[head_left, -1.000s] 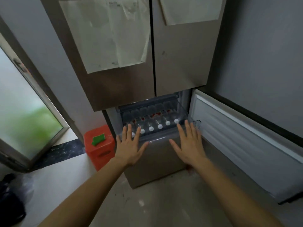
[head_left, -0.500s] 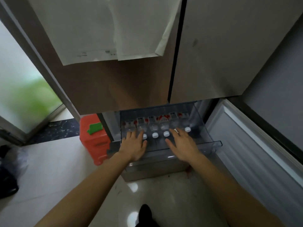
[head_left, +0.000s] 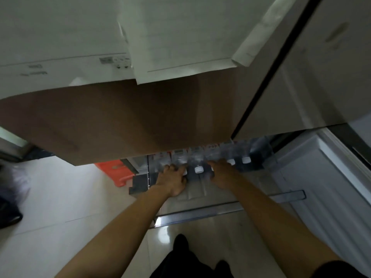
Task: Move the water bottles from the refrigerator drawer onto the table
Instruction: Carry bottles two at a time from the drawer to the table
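Clear bottles [head_left: 197, 164] w/ white caps [head_left: 199, 169], red labels [head_left: 160, 156]; orange stool [head_left: 117, 172]

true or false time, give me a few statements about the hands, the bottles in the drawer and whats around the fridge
1. The left hand and the right hand are both down among the water bottles in the drawer. True.
2. A white-capped bottle lies between the two hands. True.
3. The red bin sits to the right of the drawer. False: it is on the floor to the left.
4. The upper fridge doors hang open. False: they are shut, with paper sheets on the left one.
5. One hand holds a bottle clear of the drawer. False: both hands are inside it.
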A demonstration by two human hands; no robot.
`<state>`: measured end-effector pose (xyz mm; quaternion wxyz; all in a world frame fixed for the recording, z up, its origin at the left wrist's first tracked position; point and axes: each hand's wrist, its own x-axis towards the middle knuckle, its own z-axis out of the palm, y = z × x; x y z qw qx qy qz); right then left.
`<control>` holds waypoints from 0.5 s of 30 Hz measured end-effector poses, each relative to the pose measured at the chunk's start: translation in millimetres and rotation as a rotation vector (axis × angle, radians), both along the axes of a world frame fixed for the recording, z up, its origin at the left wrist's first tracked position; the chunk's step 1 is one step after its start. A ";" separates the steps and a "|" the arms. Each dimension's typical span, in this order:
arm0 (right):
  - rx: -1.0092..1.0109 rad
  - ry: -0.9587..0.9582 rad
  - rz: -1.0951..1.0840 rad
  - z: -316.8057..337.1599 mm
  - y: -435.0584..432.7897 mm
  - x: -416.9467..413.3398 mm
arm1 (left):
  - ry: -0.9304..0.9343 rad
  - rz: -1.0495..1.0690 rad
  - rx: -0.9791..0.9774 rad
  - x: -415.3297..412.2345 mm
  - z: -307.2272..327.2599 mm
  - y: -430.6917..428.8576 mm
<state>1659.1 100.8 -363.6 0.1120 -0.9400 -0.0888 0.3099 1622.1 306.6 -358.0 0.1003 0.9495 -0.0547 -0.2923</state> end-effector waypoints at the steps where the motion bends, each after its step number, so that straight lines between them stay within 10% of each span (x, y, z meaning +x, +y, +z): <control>1: -0.020 0.028 0.016 -4.0 -1.4 3.6 | 0.001 -0.004 0.011 0.7 -1.2 -1.4; 15: 0.133 0.043 0.037 10.0 -15.9 -2.9 | -0.016 0.225 -0.058 -4.5 10.1 -12.0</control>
